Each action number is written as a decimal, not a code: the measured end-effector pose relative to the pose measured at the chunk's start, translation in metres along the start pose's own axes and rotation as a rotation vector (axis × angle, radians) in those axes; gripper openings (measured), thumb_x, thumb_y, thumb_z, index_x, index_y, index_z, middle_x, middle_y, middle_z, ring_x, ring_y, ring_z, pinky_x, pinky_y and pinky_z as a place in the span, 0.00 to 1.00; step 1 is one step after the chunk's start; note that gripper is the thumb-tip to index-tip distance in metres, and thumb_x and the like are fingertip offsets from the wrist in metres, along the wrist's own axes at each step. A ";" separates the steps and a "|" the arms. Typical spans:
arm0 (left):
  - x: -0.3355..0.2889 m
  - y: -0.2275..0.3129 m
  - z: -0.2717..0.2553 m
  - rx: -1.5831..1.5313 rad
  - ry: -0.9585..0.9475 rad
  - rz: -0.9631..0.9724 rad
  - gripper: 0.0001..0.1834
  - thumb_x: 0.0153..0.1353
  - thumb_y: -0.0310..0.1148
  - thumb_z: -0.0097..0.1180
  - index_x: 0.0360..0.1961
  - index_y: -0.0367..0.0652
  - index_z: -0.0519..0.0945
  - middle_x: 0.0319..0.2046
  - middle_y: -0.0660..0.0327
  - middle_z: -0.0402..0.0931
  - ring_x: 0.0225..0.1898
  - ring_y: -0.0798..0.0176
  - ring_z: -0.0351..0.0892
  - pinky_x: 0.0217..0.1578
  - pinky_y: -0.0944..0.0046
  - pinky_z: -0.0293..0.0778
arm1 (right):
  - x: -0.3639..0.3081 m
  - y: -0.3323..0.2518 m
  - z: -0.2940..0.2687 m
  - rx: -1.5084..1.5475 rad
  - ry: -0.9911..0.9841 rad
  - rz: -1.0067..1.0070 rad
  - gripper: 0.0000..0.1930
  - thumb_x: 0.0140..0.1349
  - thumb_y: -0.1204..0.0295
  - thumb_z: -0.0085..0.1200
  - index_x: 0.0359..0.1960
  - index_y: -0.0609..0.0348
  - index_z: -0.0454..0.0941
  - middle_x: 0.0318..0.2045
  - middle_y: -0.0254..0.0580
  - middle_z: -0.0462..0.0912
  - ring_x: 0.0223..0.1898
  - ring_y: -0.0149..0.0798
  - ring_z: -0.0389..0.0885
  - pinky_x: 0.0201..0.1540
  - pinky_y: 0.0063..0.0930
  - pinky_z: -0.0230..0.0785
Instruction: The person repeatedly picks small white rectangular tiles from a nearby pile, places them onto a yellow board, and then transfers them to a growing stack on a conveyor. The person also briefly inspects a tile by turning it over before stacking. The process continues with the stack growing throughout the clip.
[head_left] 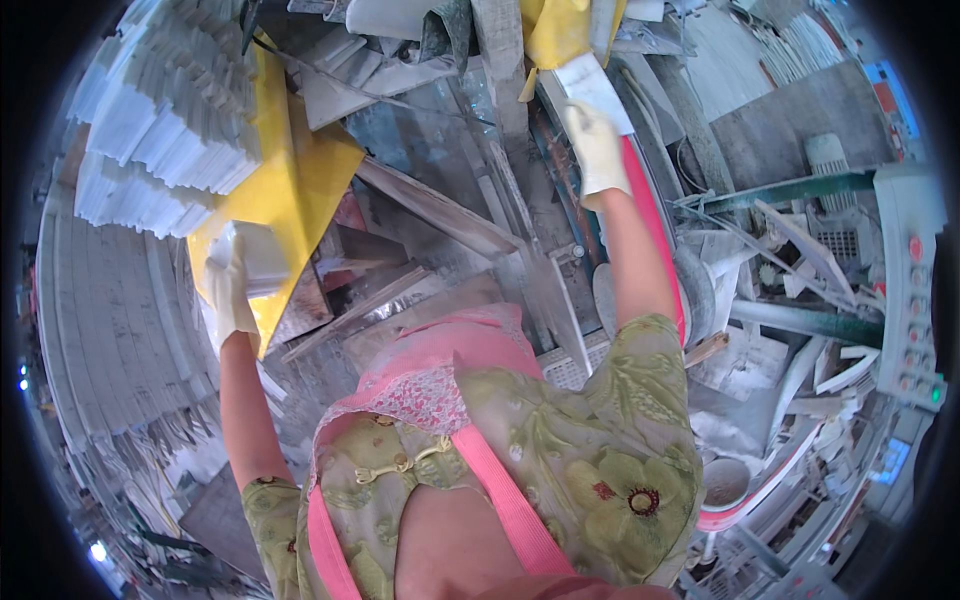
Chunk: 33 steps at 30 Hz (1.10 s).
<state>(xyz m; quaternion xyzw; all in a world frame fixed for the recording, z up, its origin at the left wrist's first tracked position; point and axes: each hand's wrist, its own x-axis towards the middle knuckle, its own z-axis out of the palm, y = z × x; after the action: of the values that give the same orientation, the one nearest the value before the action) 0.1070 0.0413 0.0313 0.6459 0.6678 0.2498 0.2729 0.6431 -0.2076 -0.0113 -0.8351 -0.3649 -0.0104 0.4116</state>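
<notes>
Both of my hands wear pale gloves. My left hand (230,285) reaches out to the left, its fingers closed over the side of a small block of white tiles (258,258) resting on a yellow sheet (312,170). Ahead and to the right, my right hand (597,150) grips the near edge of a white marble tile (594,88) with grey veining. That tile lies over the pink-red belt (650,215) of a machine, its far end close to a yellow flap (556,35). The underside of each grip is hidden.
Tall stacks of thin white tiles (165,110) stand at the far left. Wooden boards (440,210) and metal bars lie between my arms. A control panel (910,290) with buttons is at the right, near green pipes (810,322) and broken stone pieces. A bucket (725,483) sits lower right.
</notes>
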 end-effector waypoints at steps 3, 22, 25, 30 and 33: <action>0.005 -0.008 0.007 -0.129 0.054 -0.010 0.47 0.59 0.61 0.65 0.65 0.31 0.72 0.59 0.46 0.78 0.62 0.52 0.77 0.61 0.57 0.70 | 0.025 0.052 -0.022 -0.365 0.072 -0.021 0.22 0.66 0.54 0.55 0.51 0.57 0.84 0.49 0.50 0.85 0.51 0.56 0.81 0.57 0.46 0.70; 0.033 -0.047 0.005 -0.089 0.041 -0.092 0.52 0.55 0.63 0.68 0.65 0.28 0.71 0.60 0.44 0.76 0.62 0.49 0.75 0.62 0.54 0.69 | 0.019 0.097 -0.012 -0.293 -0.178 -0.252 0.37 0.56 0.67 0.66 0.70 0.53 0.67 0.71 0.50 0.66 0.73 0.54 0.58 0.74 0.46 0.48; 0.035 -0.049 0.008 -0.172 0.035 -0.066 0.51 0.55 0.62 0.68 0.65 0.28 0.72 0.59 0.43 0.76 0.62 0.49 0.75 0.61 0.54 0.69 | 0.004 0.103 -0.024 -0.269 -0.254 -0.237 0.38 0.57 0.68 0.65 0.71 0.50 0.67 0.72 0.51 0.64 0.75 0.56 0.55 0.76 0.44 0.46; 0.040 -0.055 0.009 -0.180 0.043 -0.024 0.48 0.56 0.60 0.69 0.64 0.28 0.72 0.58 0.43 0.77 0.59 0.51 0.78 0.58 0.54 0.72 | -0.005 0.089 -0.073 -0.128 -0.547 -0.202 0.41 0.52 0.70 0.68 0.71 0.49 0.66 0.72 0.50 0.65 0.75 0.51 0.57 0.75 0.43 0.50; 0.040 -0.054 0.014 -0.066 0.001 -0.020 0.46 0.56 0.59 0.70 0.61 0.28 0.74 0.55 0.44 0.79 0.55 0.52 0.80 0.55 0.54 0.75 | -0.005 0.073 -0.080 -0.576 -0.543 -0.434 0.47 0.51 0.69 0.71 0.74 0.50 0.61 0.73 0.48 0.62 0.75 0.48 0.57 0.76 0.42 0.51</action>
<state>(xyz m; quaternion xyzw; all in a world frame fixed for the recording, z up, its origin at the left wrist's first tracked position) 0.0762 0.0784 -0.0175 0.6299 0.6657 0.2690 0.2962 0.7067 -0.2949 -0.0093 -0.7921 -0.6086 0.0216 0.0400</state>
